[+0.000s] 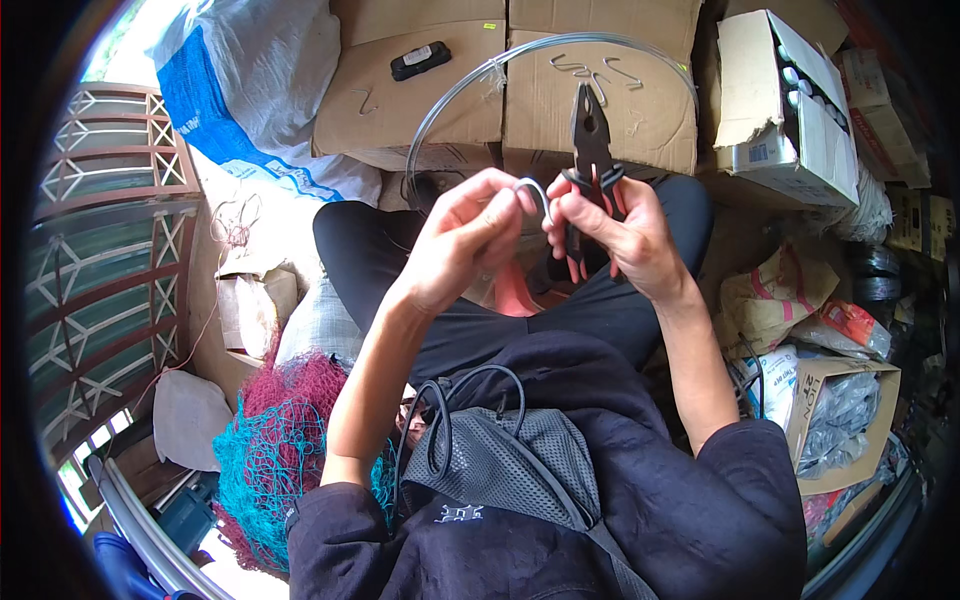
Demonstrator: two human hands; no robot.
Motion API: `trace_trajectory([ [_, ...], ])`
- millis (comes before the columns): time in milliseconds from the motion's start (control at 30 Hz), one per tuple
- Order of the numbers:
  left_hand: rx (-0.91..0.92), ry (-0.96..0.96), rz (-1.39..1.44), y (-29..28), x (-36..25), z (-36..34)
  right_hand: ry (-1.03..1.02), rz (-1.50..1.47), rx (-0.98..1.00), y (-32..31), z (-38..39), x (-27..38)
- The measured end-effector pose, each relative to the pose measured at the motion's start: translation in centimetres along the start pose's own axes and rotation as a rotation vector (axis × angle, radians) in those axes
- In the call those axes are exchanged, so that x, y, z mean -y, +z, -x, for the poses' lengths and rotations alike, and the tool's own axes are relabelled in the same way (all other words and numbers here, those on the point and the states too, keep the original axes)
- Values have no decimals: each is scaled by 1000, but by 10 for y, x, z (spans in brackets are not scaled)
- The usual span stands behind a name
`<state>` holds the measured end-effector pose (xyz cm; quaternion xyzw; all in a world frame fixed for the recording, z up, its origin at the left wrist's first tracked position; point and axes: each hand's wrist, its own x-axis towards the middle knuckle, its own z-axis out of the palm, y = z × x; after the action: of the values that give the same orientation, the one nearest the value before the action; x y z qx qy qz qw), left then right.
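My left hand [465, 235] is closed, thumb and fingers pinching a short curved piece of wire [540, 192]. The wire's other end reaches the fingertips of my right hand [630, 230]. That hand is wrapped round a pair of pliers [592, 140] with dark jaws and red-and-black handles. Their jaws point away from me. Both hands are raised close together over my crossed legs. Beyond them, a large coil of wire [440, 98] arcs over cardboard [460, 55]. Several bent wire hooks [572, 66] lie inside the arc, and another hook [366, 102] is outside it.
A small black case [420, 61] lies on the cardboard. To the right stands an open carton [800, 130] of bottles, with another box [845, 425] holding plastic bags nearer me. Maroon and teal netting [280, 440] is heaped at my left, near a slatted frame [115, 260].
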<state>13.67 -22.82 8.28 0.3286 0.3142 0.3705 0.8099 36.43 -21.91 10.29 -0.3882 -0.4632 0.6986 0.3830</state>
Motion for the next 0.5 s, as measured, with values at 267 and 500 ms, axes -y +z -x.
trace_trajectory([
  [267, -299, 206, -282, 1, -27, -8, 319, -101, 185, -22, 31, -1],
  [500, -327, 247, -258, 16, -23, -6, 348, -199, 292, -15, 30, -4],
])
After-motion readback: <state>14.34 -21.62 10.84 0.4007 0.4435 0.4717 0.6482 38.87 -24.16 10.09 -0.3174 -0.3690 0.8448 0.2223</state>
